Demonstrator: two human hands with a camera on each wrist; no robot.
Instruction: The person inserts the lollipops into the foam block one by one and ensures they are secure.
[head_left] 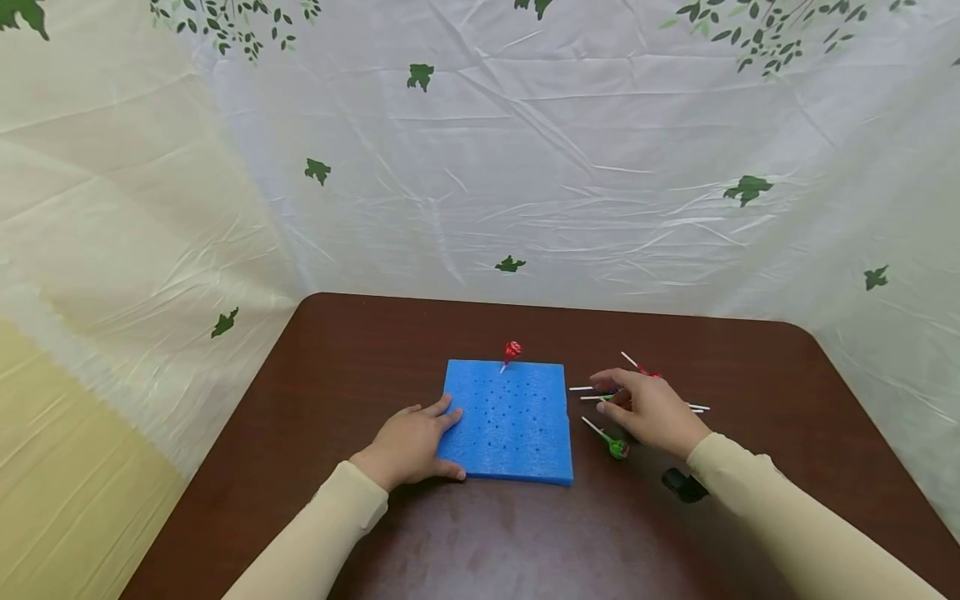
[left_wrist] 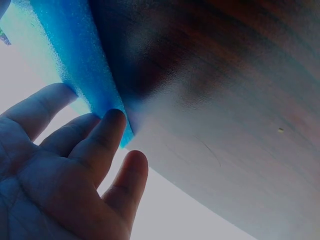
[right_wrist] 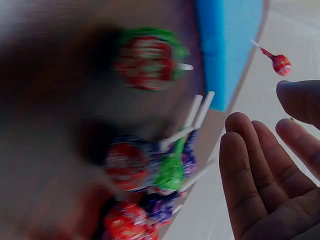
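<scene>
A blue foam board (head_left: 517,433) dotted with small holes lies flat on the table. One red-wrapped lollipop (head_left: 513,350) stands in its far edge, stick down. My left hand (head_left: 408,442) rests at the board's left side, fingers spread, with fingertips (left_wrist: 115,120) touching the foam's edge. Over a loose group of lollipops right of the board hovers my right hand (head_left: 656,408), its fingers loosely bent and nothing seen between them. Partly hidden beneath it are purple, green and red lollipops (right_wrist: 170,170). A green-wrapped lollipop (head_left: 618,449) lies nearer, apart from the group.
A small black object (head_left: 684,485) sits by the right sleeve, partly covered by it. The brown table (head_left: 375,333) has rounded far corners. White fabric (head_left: 465,192) printed with green leaves hangs behind and around it.
</scene>
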